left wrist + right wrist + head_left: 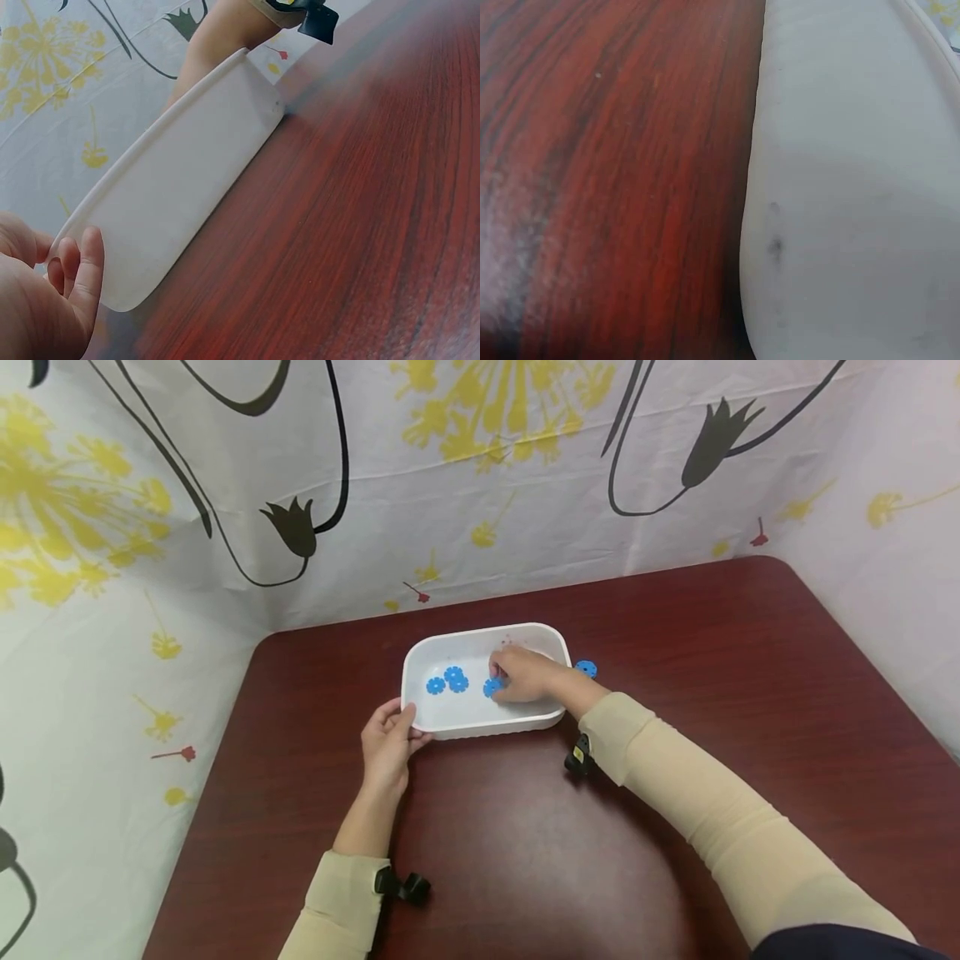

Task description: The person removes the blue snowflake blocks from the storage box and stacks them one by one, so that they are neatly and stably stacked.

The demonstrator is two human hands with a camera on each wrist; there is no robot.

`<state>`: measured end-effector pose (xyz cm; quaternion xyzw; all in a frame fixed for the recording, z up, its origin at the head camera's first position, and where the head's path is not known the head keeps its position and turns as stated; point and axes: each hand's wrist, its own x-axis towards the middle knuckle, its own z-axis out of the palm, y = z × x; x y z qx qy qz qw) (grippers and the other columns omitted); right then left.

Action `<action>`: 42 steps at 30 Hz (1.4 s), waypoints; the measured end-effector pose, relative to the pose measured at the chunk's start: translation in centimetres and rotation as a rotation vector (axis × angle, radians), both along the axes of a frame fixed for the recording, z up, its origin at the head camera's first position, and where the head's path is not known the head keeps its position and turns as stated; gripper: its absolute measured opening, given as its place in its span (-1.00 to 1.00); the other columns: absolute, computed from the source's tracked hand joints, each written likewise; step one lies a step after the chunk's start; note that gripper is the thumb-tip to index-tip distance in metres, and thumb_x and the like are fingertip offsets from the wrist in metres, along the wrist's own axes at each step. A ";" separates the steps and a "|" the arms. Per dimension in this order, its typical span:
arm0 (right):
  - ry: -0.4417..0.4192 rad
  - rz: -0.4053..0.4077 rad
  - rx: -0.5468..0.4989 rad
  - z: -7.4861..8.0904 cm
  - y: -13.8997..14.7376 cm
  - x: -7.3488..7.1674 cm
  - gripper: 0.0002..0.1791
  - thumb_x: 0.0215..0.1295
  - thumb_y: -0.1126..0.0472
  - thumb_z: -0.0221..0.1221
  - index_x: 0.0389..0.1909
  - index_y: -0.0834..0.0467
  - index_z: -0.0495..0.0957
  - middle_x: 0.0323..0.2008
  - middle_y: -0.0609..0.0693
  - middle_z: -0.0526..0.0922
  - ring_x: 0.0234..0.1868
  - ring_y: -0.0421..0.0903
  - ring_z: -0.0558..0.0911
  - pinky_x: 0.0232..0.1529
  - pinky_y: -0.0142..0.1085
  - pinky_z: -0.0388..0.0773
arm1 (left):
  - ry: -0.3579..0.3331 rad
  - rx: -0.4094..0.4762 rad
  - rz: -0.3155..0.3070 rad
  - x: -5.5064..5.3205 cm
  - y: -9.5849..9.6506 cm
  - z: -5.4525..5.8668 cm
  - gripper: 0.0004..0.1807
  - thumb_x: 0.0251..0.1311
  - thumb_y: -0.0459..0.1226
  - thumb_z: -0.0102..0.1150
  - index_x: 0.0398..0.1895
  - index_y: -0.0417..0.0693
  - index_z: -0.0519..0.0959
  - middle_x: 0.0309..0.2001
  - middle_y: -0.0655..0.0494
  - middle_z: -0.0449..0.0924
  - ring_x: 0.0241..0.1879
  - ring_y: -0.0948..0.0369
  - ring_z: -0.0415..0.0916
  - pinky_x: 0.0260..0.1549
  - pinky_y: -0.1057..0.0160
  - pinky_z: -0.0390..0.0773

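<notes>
A white rectangular tub [465, 714] with rounded corners rests on the table. At its near left corner my left hand [386, 750] grips the rim, thumb on top and fingers below; the left wrist view shows those fingers [90, 262] against the outer wall. My right hand [528, 677] reaches over the right end into the tub. Its thumb and fingers pinch a blue notched plastic disc [491, 687] low over the tub's floor. Left of it lie several like blue discs [456, 678], some overlapping. The right wrist view has only the tub's outer wall [855, 187] and tabletop, the hand being hidden.
Another blue disc [586, 669] is just outside the tub's right end, partly behind the right wrist. The dark red wooden table [540, 835] ends at the back against a patterned cloth [480, 543]. Each wrist wears a black camera mount [402, 885].
</notes>
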<state>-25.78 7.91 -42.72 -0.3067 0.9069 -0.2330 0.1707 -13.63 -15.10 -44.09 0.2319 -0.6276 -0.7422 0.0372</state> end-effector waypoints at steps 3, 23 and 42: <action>0.007 -0.020 -0.031 0.1 0.0 0.0 -0.70 0.27 0.21 0.36 -0.15 0.17 0.43 -0.28 0.05 0.51 -0.17 -0.02 0.45 -0.09 -0.19 0.46 | 0.010 -0.001 -0.005 0.0 0.0 0.0 -0.60 0.43 -0.30 0.18 0.26 -0.25 0.44 -0.27 -0.08 0.48 -0.52 0.29 0.49 -0.40 0.32 0.74; 0.107 0.004 -0.109 -0.1 0.1 0.0 -0.61 0.24 0.13 0.43 0.00 0.23 0.63 -0.28 0.02 0.63 -0.23 -0.07 0.55 0.05 -0.16 0.46 | 0.004 0.007 -0.008 -0.1 0.0 -0.1 -0.62 0.43 -0.30 0.17 0.24 -0.24 0.44 -0.30 -0.02 0.49 -0.53 0.28 0.50 -0.42 0.31 0.74; 0.224 -0.065 -0.340 1.8 2.2 0.5 -0.61 0.19 0.18 0.45 -0.03 0.28 0.62 -0.23 0.08 0.67 -0.31 -0.07 0.64 -0.17 -0.21 0.62 | 0.005 0.008 -0.002 0.1 0.0 0.1 -0.62 0.44 -0.30 0.16 0.23 -0.23 0.43 -0.31 0.04 0.49 -0.52 0.29 0.50 -0.40 0.32 0.74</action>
